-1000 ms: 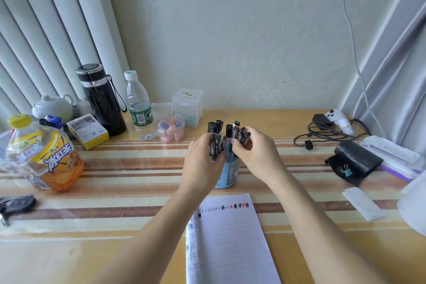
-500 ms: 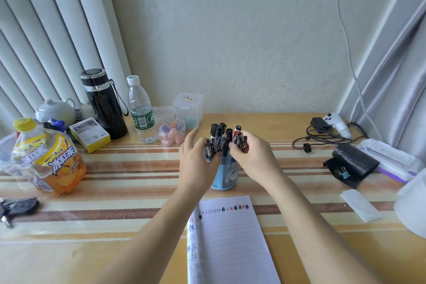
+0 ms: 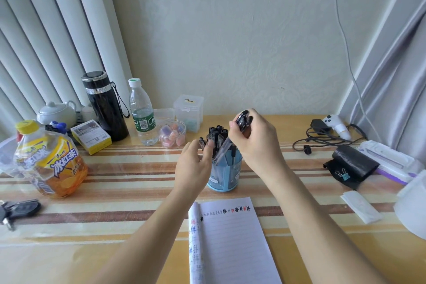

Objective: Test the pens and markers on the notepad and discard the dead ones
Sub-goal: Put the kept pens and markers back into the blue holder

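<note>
Here, right hand clutches black pens; left hand seemingly pinches a pen in round blue cup.

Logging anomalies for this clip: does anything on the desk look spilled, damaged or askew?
Nothing spilled. Only the orange iced-tea bottle with yellow cap, far left, looks tilted and crumpled inside a clear plastic bag.

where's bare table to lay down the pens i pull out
Widest bare stretch: striped table between the iced tea bottle, keys and notepad. A smaller patch lies between the pen cup and the black pouch. The back left, around the thermos and water bottle, is crowded.
</note>
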